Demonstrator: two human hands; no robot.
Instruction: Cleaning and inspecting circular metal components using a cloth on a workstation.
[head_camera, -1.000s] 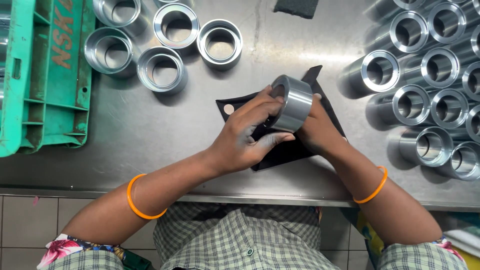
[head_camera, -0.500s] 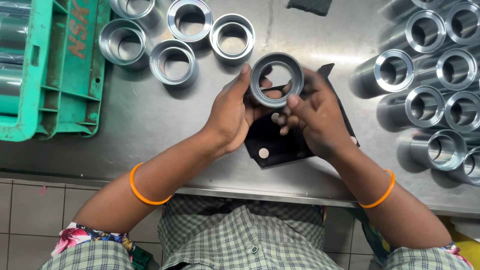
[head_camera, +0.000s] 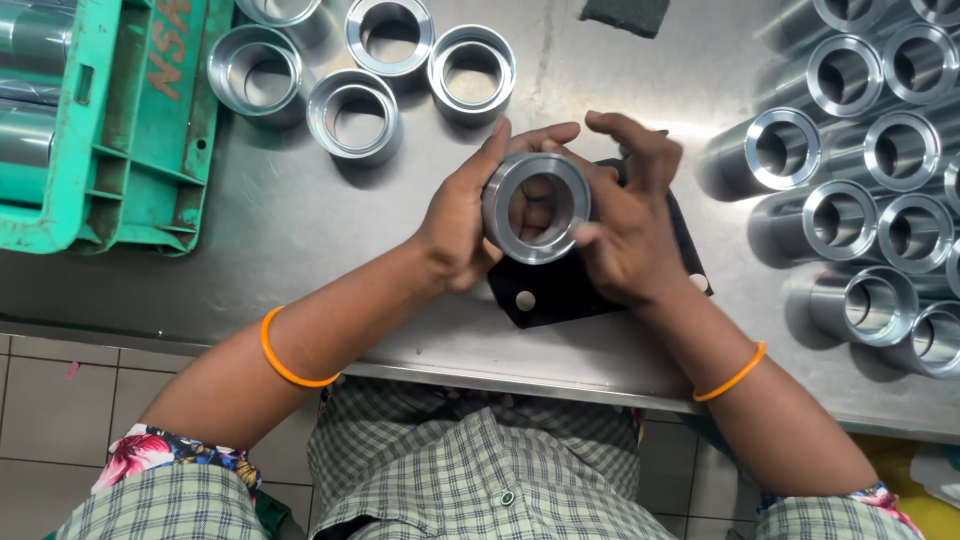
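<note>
Steel counter (head_camera: 300, 230) carries everything; its near edge runs just above my checked shirt (head_camera: 480, 470). Green plastic crate (head_camera: 110, 130) sits at the far-left corner w/ steel cylinders (head_camera: 30, 90) inside, partly cut off by frame. Along the right edge, a packed cluster of tall steel sleeves (head_camera: 860, 150) stands upright, bores facing up, touching or just beside each other, approx 3 rows deep. At the far edge left of center, 4 shorter steel rings (head_camera: 355, 115) sit close together, 1 more cut off at the top. A dark pad (head_camera: 625, 15) lies at the far edge, right of center. A black mat (head_camera: 570, 290) w/ 2 pale round spots lies near the near edge, center-right, mostly under my hands.

Steel ring (head_camera: 537, 207) is up off the counter, over the mat, bore turned toward me so I see through it. My left hand (head_camera: 465, 220) is clamped on its left side, thumb over the top rim, fingers behind. My right hand (head_camera: 630, 230) grips the right side, thumb pressing the lower-right rim; the index and upper fingers are spread loose above, not touching the ring. Both hands closed on the same ring, so it's held btwn them. Orange bangle (head_camera: 285, 365) on my left wrist, another orange band (head_camera: 735, 375) on my right.
</note>
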